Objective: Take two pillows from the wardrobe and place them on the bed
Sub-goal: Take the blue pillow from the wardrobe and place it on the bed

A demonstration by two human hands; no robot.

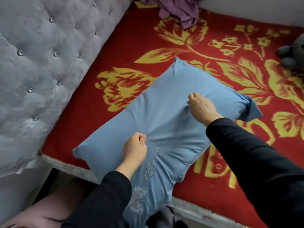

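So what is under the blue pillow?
The blue pillow lies on the red and yellow blanket that covers the bed; its near end hangs over the bed's edge. What the blanket's pattern looks like beneath the pillow is hidden.

- Bed (115,51): covered by a red blanket (246,162) with yellow flower patterns; a grey tufted headboard (41,63) stood along its left side.
- Blue pillow (164,116): lay diagonally on the blanket, its near end overhanging the bed's edge.
- Purple cloth (179,9): lay crumpled at the far end.
- Grey plush toy (294,53): rested at the right edge.
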